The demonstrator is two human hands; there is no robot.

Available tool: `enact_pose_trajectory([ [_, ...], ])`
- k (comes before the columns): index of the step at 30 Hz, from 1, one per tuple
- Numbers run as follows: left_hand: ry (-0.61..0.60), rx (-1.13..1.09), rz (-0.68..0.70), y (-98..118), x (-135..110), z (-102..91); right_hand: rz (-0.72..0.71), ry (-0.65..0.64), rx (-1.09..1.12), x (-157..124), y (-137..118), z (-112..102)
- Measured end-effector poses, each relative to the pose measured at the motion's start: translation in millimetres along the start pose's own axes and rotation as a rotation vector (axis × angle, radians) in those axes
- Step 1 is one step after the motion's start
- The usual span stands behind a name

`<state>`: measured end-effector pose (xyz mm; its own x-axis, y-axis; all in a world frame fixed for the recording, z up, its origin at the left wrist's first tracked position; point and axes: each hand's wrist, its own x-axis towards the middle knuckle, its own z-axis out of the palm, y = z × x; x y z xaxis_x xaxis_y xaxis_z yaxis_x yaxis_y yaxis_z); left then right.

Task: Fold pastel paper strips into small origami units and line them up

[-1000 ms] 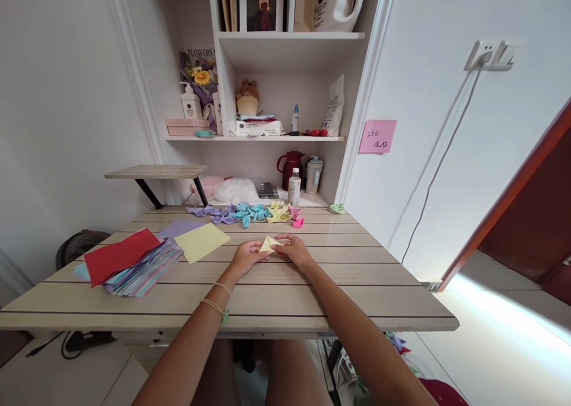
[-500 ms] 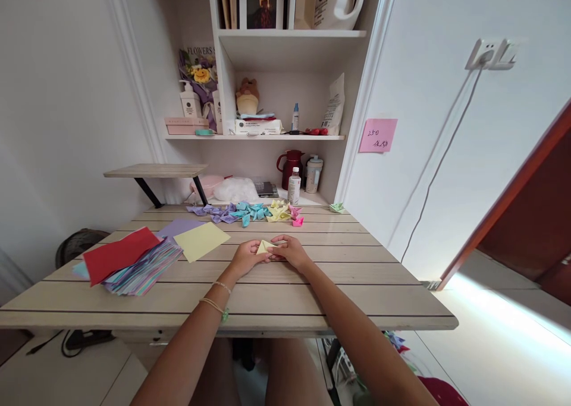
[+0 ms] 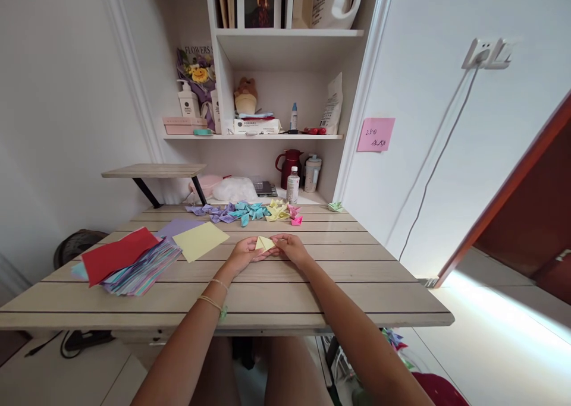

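Observation:
A small piece of folded yellow paper [image 3: 264, 244] is held between my two hands, just above the middle of the desk. My left hand [image 3: 245, 254] grips its left side, thumb along the lower edge. At its right corner, the fingers of my right hand [image 3: 289, 246] pinch the paper. The folded piece looks roughly triangular, with a crease showing on its face. Flat to the left lies a yellow paper sheet [image 3: 200, 241]. Beyond my hands, a row of folded paper pieces [image 3: 250, 211] in purple, blue, yellow and pink runs along the back of the desk.
A stack of coloured paper [image 3: 141, 267] with a red sheet [image 3: 119, 252] on top sits at the left. One green folded piece [image 3: 335, 206] lies at the back right. A bottle [image 3: 292, 186] and a dark red jug [image 3: 290, 167] stand behind the row.
The right thumb has moved off the face of the folded yellow paper towards its right corner, so more of the paper shows. The camera view has shifted slightly.

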<state>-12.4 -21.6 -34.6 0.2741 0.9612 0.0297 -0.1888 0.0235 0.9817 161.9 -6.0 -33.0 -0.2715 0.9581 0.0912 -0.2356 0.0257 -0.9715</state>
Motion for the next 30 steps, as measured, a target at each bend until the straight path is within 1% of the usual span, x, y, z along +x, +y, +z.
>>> enact_pose_trajectory([
  [5,-0.074,-0.052,0.025,3,-3,0.8,-0.102,0.024,-0.029,1,2,-4],
  [7,-0.039,-0.036,0.045,3,-3,2.7,-0.14,0.068,-0.077,1,2,-6],
  [11,0.104,0.047,0.037,1,-1,6.4,-0.21,0.161,-0.199,1,1,-6],
  [14,0.125,0.079,0.011,1,0,6.6,-0.249,0.182,-0.219,1,-2,-5],
  [17,0.165,0.014,0.013,3,0,5.1,-0.233,0.163,-0.122,-1,-6,-3],
  [19,0.195,-0.056,0.022,4,-1,4.4,-0.197,0.114,-0.052,-2,-8,-2],
  [21,0.208,-0.098,0.023,5,-2,4.1,-0.166,0.054,-0.03,-4,-9,0],
  [25,0.206,-0.121,0.013,7,-4,4.7,-0.13,-0.01,-0.053,-5,-6,1],
  [30,0.192,-0.108,0.008,7,-3,5.4,-0.172,0.006,-0.144,-3,0,0],
])
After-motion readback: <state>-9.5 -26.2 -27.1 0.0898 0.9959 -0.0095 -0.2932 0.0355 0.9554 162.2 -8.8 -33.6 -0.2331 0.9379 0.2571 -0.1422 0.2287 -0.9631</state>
